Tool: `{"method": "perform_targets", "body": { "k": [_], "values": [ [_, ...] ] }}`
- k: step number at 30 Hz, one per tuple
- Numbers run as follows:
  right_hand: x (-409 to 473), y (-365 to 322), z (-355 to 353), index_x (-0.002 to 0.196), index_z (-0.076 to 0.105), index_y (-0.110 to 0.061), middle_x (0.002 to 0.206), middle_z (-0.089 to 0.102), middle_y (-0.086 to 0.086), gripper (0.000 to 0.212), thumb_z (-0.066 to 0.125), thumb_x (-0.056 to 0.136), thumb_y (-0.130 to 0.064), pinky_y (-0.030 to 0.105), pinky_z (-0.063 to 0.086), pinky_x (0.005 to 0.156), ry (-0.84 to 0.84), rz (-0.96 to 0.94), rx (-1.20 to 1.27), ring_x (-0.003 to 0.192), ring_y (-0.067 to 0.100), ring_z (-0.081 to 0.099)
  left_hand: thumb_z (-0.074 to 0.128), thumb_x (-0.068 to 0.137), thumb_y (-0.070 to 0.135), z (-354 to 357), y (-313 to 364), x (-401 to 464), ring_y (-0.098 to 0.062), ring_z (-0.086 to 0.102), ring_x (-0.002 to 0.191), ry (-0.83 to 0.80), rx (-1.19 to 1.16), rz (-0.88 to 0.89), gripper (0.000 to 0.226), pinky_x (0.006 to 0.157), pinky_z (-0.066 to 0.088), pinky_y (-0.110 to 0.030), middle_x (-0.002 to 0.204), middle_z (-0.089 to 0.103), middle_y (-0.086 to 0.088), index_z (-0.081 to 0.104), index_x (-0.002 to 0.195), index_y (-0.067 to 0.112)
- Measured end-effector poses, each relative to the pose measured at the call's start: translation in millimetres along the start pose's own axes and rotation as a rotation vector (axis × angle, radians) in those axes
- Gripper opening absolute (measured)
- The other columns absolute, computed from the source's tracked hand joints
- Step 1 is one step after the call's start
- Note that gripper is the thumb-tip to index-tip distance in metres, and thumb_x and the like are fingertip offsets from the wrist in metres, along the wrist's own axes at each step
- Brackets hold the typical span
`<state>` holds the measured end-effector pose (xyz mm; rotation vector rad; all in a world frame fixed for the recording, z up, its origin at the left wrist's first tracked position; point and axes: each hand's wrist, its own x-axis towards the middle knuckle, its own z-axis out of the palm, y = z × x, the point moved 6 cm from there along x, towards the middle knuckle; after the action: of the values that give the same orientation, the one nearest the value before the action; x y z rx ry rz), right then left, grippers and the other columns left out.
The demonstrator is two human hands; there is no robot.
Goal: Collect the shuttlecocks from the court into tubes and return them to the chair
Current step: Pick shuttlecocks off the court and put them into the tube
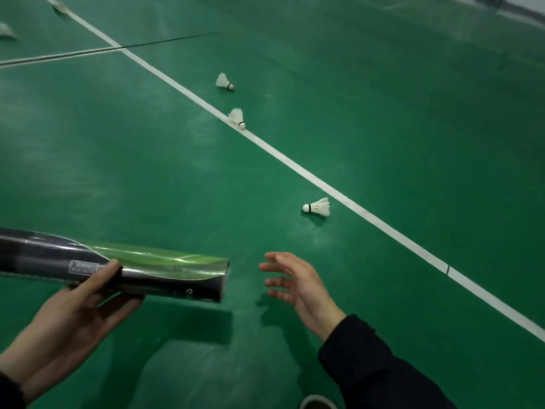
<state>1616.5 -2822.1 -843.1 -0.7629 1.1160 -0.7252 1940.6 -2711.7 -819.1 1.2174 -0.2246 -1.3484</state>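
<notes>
My left hand (73, 314) grips a long black and green tube (165, 273) from below, thumb on top, held level with its mouth pointing right. Just right of that mouth, my right hand (292, 281) hangs empty, fingers spread and loosely bent. One white shuttlecock (318, 206) lies on the green court beyond my right hand, near the white line. A second shuttlecock (237, 117) rests on the line farther off, and a third (224, 81) lies past it.
A white court line (383, 224) runs diagonally from upper left to lower right, met by another line at the upper left. Two blurred shuttlecocks (6, 30) (60, 7) lie at the far upper left. A shoe tip (318, 402) shows at the bottom edge.
</notes>
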Motion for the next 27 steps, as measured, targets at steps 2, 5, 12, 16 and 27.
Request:
{"method": "perform_targets", "body": {
  "k": [2, 5, 12, 16, 27],
  "values": [
    [45.2, -11.0, -44.3, 0.114, 0.069, -0.017, 0.120, 0.073, 0.012, 0.017, 0.062, 0.099, -0.022, 0.030, 0.056, 0.065, 0.170, -0.022, -0.013, 0.075, 0.017, 0.066, 0.093, 0.056, 0.033, 11.8, -1.1, 14.9, -0.023, 0.078, 0.094, 0.037, 0.042, 0.009, 0.039, 0.087, 0.060, -0.049, 0.107, 0.078, -0.010, 0.078, 0.090, 0.022],
    [112.7, -37.6, -97.6, 0.123, 0.062, -0.019, 0.125, 0.064, 0.003, 0.023, 0.062, 0.100, -0.017, 0.031, 0.056, 0.069, 0.405, -0.113, -0.050, 0.080, 0.015, 0.063, 0.105, 0.009, 0.043, 32.6, 3.7, 20.7, -0.019, 0.079, 0.084, 0.107, 0.112, 0.050, 0.075, 0.079, 0.062, -0.046, 0.096, 0.080, -0.004, 0.082, 0.077, 0.024],
    [223.2, -55.7, -179.3, 0.157, 0.029, -0.017, 0.157, 0.043, 0.013, 0.082, 0.075, 0.089, -0.014, 0.048, 0.044, 0.114, 0.610, -0.056, -0.192, 0.134, 0.028, 0.053, 0.077, 0.075, 0.025, 43.8, 6.4, 7.7, -0.026, 0.079, 0.086, 0.265, 0.105, 0.005, 0.017, 0.064, 0.065, -0.042, 0.108, 0.078, -0.016, 0.080, 0.090, 0.016],
    [188.0, -49.3, -145.9, 0.123, 0.068, -0.005, 0.117, 0.071, 0.008, 0.030, 0.070, 0.093, -0.007, 0.029, 0.053, 0.086, 0.552, -0.098, -0.125, 0.094, 0.016, 0.062, 0.066, 0.085, 0.022, 53.9, 9.9, -10.9, -0.027, 0.078, 0.094, 0.354, 0.090, -0.001, 0.019, 0.075, 0.065, -0.040, 0.111, 0.077, -0.016, 0.080, 0.093, 0.012],
    [-5.3, -29.1, 73.1, 0.097, 0.075, -0.015, 0.087, 0.073, -0.005, 0.010, 0.071, 0.093, -0.007, 0.019, 0.050, 0.070, -0.192, -0.457, -0.303, 0.077, 0.003, 0.063, 0.071, 0.085, 0.032, 34.7, 10.6, -23.1, -0.020, 0.076, 0.095, 0.262, -0.116, -0.032, 0.035, 0.078, 0.064, -0.028, 0.108, 0.076, -0.016, 0.067, 0.110, 0.009]
  ]
}}
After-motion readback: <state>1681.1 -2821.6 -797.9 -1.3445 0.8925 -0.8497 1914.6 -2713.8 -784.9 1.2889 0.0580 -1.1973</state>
